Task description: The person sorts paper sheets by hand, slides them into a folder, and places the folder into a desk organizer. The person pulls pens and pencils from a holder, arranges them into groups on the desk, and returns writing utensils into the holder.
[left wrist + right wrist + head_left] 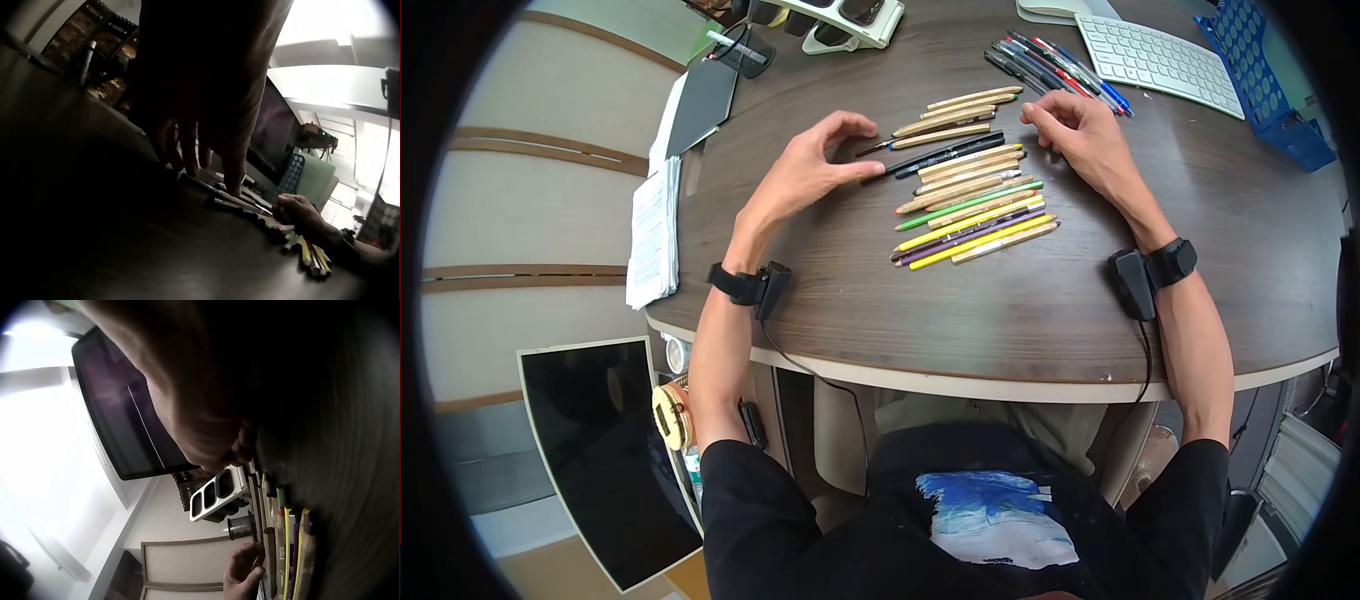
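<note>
Pencils [975,217] in wood, yellow, green and purple lie side by side in a slanted column on the desk. Higher in the column are black pens or pencils [950,155] and a thin paintbrush [875,148] with a dark tip. My left hand [800,168] rests at the left ends, thumb and fingers spread apart around the brush tip. Its thumb tip is right at the end of a black one. My right hand [1088,142] is at the right ends of the upper pencils, fingers loosely curled with nothing seen in them; its palm side is hidden.
A pile of pens [1060,70] lies beyond my right hand, beside a white keyboard [1160,62] and a blue perforated basket [1270,80]. A white holder [855,25] stands at the back. Papers [655,230] lie at the left edge. Cables hang from both wrist cameras.
</note>
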`<state>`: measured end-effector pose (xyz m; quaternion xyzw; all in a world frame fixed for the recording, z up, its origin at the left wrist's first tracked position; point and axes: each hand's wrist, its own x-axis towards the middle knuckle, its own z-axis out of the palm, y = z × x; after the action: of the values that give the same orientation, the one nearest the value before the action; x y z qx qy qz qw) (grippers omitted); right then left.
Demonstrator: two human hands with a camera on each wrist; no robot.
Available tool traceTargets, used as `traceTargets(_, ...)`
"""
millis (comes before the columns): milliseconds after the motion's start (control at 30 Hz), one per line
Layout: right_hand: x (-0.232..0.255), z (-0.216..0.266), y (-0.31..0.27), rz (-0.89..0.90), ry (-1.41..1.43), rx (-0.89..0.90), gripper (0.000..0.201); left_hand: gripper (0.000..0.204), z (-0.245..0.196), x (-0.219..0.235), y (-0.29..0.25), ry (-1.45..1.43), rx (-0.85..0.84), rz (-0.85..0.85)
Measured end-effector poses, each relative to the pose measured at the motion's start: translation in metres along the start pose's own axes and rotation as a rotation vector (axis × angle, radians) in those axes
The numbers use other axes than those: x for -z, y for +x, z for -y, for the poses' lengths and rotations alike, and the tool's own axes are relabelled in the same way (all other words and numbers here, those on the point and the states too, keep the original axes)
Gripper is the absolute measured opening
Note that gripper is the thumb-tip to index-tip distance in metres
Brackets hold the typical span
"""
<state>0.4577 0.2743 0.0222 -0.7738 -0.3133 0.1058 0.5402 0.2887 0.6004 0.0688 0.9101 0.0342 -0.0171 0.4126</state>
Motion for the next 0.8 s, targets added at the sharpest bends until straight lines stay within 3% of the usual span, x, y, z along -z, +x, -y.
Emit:
traceTargets(167, -0.001, -0.002, 0.0, -0.01, 0.004, 0.052, 0.036, 0.04, -0.025, -0.008, -0.017, 0.312, 0.014, -0.037)
traceTargets(467, 0.002, 0.001, -0.004, -0.018, -0.031, 0.072, 0.035, 0.027, -0.037, -0.013, -0.015, 0.243, 0.154, 0.033)
traceTargets(800, 0.002, -0.005, -0.005, -0.054, 0.014, 0.148, 0.035, 0.021, -0.05, -0.022, -0.028, 0.409, 0.092, -0.071)
